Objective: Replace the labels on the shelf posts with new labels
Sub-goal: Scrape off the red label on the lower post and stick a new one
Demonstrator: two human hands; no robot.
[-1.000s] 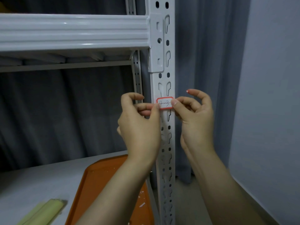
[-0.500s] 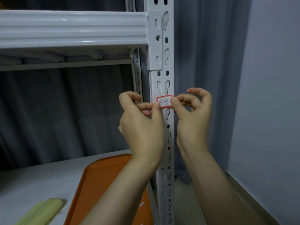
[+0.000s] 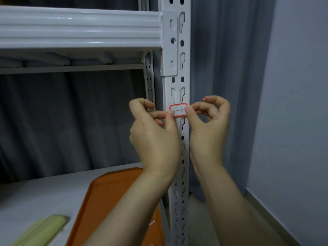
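The left thumb tip (image 3: pixel 171 115) lies over the left end of a small white paper label with a red border (image 3: pixel 178 110), with the left index finger running in level behind it, so that end is pinched between the two. The right thumb tip (image 3: pixel 188 110) covers the label's right end and meets the right index finger there in the same pinch. The other fingers of both hands are curled away from the label and hold nothing; a red-painted nail shows on an upper finger of the right hand. The label lies level across the front face of the white perforated metal shelf post (image 3: pixel 177 86), just below a pair of keyhole slots, and bears handwriting that reads like "4-3". Whether it is fully stuck down cannot be told. The left hand (image 3: pixel 156 139) is left of the post and partly in front of it, the right hand (image 3: pixel 207 132) just right of it, both forearms rising from below. Above, a white ribbed metal beam (image 3: pixel 79 27) hooks into the post. Lower left, an orange plastic tray (image 3: pixel 113 192) rests on the grey shelf board (image 3: pixel 35 196), with a pale yellow-green roll (image 3: pixel 44 229) near it. A grey curtain (image 3: pixel 221 68) hangs behind.
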